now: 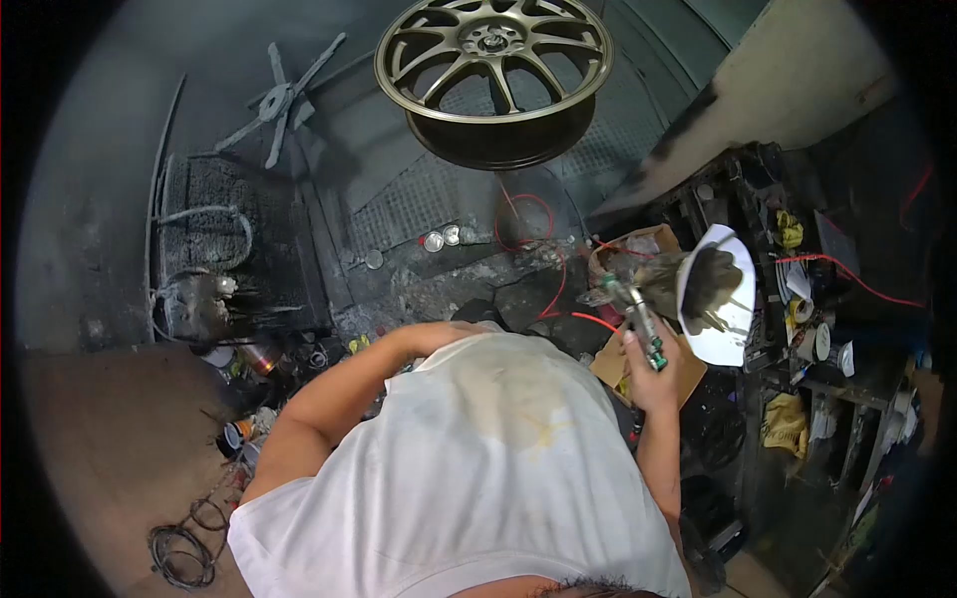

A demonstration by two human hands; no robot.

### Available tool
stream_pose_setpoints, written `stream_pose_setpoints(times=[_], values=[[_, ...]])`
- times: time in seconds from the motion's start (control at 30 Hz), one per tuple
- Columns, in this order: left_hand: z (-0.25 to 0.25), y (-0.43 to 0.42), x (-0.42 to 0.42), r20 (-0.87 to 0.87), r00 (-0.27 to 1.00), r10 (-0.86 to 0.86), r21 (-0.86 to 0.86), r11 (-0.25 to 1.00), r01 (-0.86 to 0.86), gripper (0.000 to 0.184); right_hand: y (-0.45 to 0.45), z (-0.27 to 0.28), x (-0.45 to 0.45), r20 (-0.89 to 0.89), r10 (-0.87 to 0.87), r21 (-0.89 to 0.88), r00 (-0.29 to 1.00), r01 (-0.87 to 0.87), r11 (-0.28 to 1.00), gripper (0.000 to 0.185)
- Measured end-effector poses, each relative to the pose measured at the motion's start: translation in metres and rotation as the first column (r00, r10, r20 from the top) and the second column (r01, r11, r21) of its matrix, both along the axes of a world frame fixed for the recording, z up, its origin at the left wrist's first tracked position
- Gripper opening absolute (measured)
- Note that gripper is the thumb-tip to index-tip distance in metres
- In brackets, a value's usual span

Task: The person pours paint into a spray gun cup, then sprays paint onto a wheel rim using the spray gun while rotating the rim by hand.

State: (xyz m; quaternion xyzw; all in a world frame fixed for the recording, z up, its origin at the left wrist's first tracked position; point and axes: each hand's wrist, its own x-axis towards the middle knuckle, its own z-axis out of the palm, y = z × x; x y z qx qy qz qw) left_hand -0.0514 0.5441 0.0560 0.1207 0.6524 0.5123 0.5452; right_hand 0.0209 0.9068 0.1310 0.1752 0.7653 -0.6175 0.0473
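My right hand (653, 364) is closed around a spray gun (638, 314) with a metal body and green fittings. A red air hose (595, 321) runs up to the gun near the grip. Just right of the gun is a white sheet (720, 299) smeared with dark olive paint. My left hand (449, 337) rests at the front of my white shirt, and its fingers are hidden. Ahead and apart from both hands is a bronze multi-spoke wheel rim (493, 62), face up and raised above the floor.
A cluttered shelf (797, 349) stands on the right, a cardboard box (608, 369) beside my right hand. Open cans (435, 242) sit on the floor ahead. Left are a paint-crusted stand (279, 100), a dark panel (234, 239) and a coiled cable (184, 553). Red hose loops (525, 221) lie below the rim.
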Motion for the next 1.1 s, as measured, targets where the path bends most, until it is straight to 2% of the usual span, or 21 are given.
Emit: stream_pose_setpoints(times=[0.03, 0.07, 0.1, 0.13, 0.17, 0.23, 0.27, 0.3, 0.37, 0.4, 0.47, 0.53, 0.57, 0.63, 0.67, 0.7, 0.77, 0.83, 0.9, 0.93, 1.1], values=[[0.006, 0.001, 0.000, 0.025, 1.000, -0.002, 0.031, 1.000, 0.001, 0.046, 0.015, -0.016, -0.001, -0.116, -0.012, 0.117, 0.993, 0.025, 0.993, 0.041], [0.012, 0.001, -0.001, 0.019, 1.000, 0.009, 0.033, 0.999, -0.009, 0.046, 0.028, -0.018, -0.004, -0.141, -0.031, 0.107, 0.989, 0.046, 0.993, 0.042], [0.019, 0.000, -0.005, -0.094, 0.994, -0.060, -0.071, 0.996, 0.053, 0.039, 0.034, -0.015, -0.010, -0.171, -0.048, 0.095, 0.984, 0.065, 0.993, 0.043], [0.024, -0.001, -0.010, -0.199, 0.970, -0.139, -0.185, 0.977, 0.102, 0.032, 0.038, 0.002, -0.013, -0.085, -0.053, 0.054, 0.995, 0.058, 0.997, 0.047], [0.025, -0.002, -0.015, -0.211, 0.969, -0.131, -0.191, 0.977, 0.091, 0.032, 0.040, 0.001, -0.015, -0.097, -0.045, 0.049, 0.994, 0.050, 0.998, 0.047], [0.035, 0.007, -0.026, -0.502, 0.864, 0.035, -0.188, 0.971, -0.149, 0.018, 0.046, 0.000, -0.018, -0.146, 0.044, -0.002, 0.988, -0.045, 0.999, 0.051], [0.041, 0.014, -0.034, -0.433, 0.881, 0.191, -0.144, 0.950, -0.277, 0.014, 0.046, 0.004, -0.019, -0.050, 0.103, -0.101, 0.993, -0.108, 0.989, 0.052], [0.052, 0.021, -0.045, -0.440, 0.877, 0.192, -0.142, 0.950, -0.279, 0.014, 0.040, 0.004, -0.022, -0.059, 0.105, -0.100, 0.993, -0.110, 0.989, 0.052], [0.066, 0.028, -0.068, -0.485, 0.832, 0.271, -0.169, 0.904, -0.393, 0.014, 0.022, 0.005, -0.026, -0.046, 0.231, -0.265, 0.972, -0.235, 0.935, 0.054], [0.043, 0.022, -0.083, -0.613, 0.740, 0.277, -0.035, 0.926, -0.376, 0.015, 0.013, 0.010, -0.030, -0.055, 0.230, -0.260, 0.972, -0.236, 0.936, 0.054], [0.064, 0.025, -0.109, -0.685, 0.689, 0.237, -0.041, 0.932, -0.361, 0.016, -0.005, 0.023, -0.037, -0.088, 0.386, -0.416, 0.918, -0.386, 0.823, 0.056], [0.076, 0.019, -0.138, -0.777, 0.604, 0.178, -0.045, 0.941, -0.336, 0.020, -0.023, 0.047, -0.053, -0.058, 0.438, -0.433, 0.897, -0.418, 0.799, 0.057], [0.080, 0.015, -0.147, -0.778, 0.603, 0.176, -0.042, 0.943, -0.329, 0.020, -0.032, 0.063, -0.063, -0.028, 0.489, -0.459, 0.872, -0.445, 0.769, 0.059], [0.102, 0.012, -0.165, -0.749, 0.636, 0.186, -0.081, 0.927, -0.367, 0.019, -0.049, 0.095, -0.086, -0.019, 0.487, -0.433, 0.873, -0.446, 0.783, 0.060], [0.096, 0.007, -0.172, -0.659, 0.704, 0.264, -0.043, 0.922, -0.386, 0.019, -0.056, 0.107, -0.099, -0.015, 0.471, -0.427, 0.882, -0.432, 0.794, 0.059], [0.095, 0.007, -0.175, -0.651, 0.712, 0.262, -0.015, 0.934, -0.357, 0.023, -0.062, 0.114, -0.112, -0.011, 0.453, -0.422, 0.891, -0.415, 0.806, 0.058], [0.090, 0.007, -0.173, -0.502, 0.827, 0.251, 0.113, 0.968, -0.225, 0.027, -0.073, 0.127, -0.150, -0.001, 0.396, -0.377, 0.918, -0.367, 0.850, 0.059], [0.079, 0.008, -0.165, -0.483, 0.874, 0.056, 0.290, 0.952, 0.100, 0.034, -0.082, 0.123, -0.193, -0.001, 0.304, -0.288, 0.953, -0.292, 0.912, 0.058], [0.054, 0.002, -0.160, -0.350, 0.920, -0.176, 0.463, 0.822, 0.333, 0.042, -0.096, 0.117, -0.240, 0.028, 0.165, -0.224, 0.986, -0.155, 0.962, 0.055], [0.049, -0.010, -0.168, -0.341, 0.920, -0.194, 0.474, 0.810, 0.346, 0.042, -0.109, 0.116, -0.260, -0.040, 0.121, -0.127, 0.992, -0.125, 0.984, 0.027], [0.020, -0.102, -0.231, 0.015, 0.979, -0.203, 0.324, 0.927, 0.187, 0.054, -0.142, 0.098, -0.382, -0.115, 0.041, -0.025, 0.993, -0.044, 0.999, 0.024]])
